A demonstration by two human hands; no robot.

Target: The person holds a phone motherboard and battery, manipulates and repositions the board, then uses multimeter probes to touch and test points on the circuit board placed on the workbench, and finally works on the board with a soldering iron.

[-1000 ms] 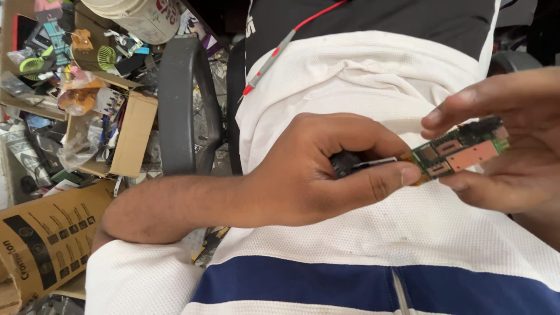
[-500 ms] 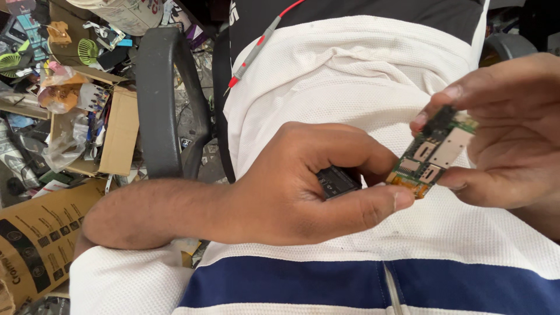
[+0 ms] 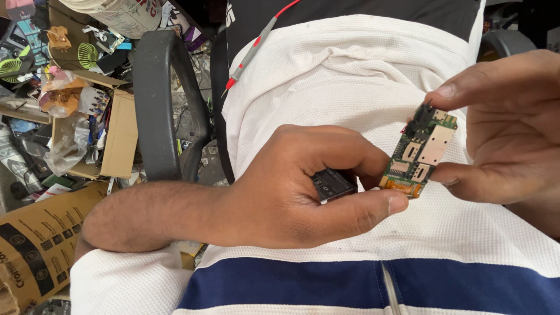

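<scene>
Right hand [image 3: 501,134] pinches the circuit board [image 3: 421,150] by its ends; left hand [image 3: 303,186] grips a small black part [image 3: 332,184], thumb touching the board's lower edge.

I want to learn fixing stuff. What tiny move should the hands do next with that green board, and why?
Probably draw the left hand a little away from the board. The right hand already pinches the board at both ends, while the left thumb only touches its orange end and its fingers curl round a small black part. That would leave the board clear to view.
</scene>
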